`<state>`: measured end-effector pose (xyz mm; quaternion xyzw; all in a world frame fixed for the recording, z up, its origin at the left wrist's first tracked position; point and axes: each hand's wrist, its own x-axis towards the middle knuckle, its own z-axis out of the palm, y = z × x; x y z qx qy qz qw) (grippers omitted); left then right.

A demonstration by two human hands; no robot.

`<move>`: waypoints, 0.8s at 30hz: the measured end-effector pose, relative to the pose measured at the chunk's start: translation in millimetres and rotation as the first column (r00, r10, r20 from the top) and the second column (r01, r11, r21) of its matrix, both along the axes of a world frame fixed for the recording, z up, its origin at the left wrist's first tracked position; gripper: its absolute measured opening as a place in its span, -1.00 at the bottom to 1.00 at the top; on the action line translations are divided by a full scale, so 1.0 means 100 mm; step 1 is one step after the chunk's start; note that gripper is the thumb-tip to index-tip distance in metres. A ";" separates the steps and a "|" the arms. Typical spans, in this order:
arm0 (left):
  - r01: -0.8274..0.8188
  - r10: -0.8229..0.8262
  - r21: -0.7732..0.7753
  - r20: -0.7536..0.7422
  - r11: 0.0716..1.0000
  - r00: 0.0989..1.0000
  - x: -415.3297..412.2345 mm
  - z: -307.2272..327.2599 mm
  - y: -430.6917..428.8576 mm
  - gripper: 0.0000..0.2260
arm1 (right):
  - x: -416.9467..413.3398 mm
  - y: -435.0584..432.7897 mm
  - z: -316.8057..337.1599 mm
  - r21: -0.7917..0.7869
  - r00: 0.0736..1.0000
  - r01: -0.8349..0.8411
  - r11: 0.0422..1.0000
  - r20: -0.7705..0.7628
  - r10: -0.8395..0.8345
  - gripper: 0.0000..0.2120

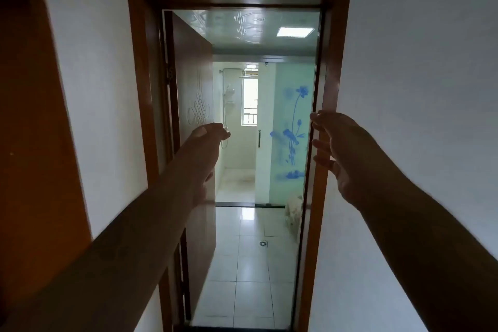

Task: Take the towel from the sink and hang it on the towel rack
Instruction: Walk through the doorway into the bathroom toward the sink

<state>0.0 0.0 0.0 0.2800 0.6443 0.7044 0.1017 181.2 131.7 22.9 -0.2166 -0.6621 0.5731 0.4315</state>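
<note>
Our left hand (204,148) has its fingers curled loosely together, holding nothing; our right hand (342,153) has fingers spread apart, empty, in front of the brown door frame (334,83). We cannot find the towel, sink or rack: they are out of view. A pale blurred shape (293,213) low beside the flowered glass panel (292,127) is unclear.

A door frame (140,89) stands straight ahead in the wall (404,62), with a door (194,83) swung inward along its left side and a second door (32,116) set in the wall further left. Through the opening a tiled floor (250,277) runs back to a glass partition (291,129) on the right, with a shower (244,73) and window (250,102) behind it. A floor drain (263,243) lies in the floor before the partition, and a ceiling light (295,32) sits above on the right.
</note>
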 end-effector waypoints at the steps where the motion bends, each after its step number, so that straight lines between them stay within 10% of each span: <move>1: 0.018 -0.018 -0.001 -0.012 1.000 1.000 -0.04 0.00 0.00 -0.82 | -0.07 0.01 -0.02 -0.004 1.000 -0.005 1.000 -0.001 0.005 -0.60; 24: 0.070 -0.065 -0.035 0.133 0.997 0.989 -2.44 -0.44 0.35 -0.66 | -2.27 0.40 -0.63 -0.108 0.993 0.113 0.988 0.053 -0.107 -0.76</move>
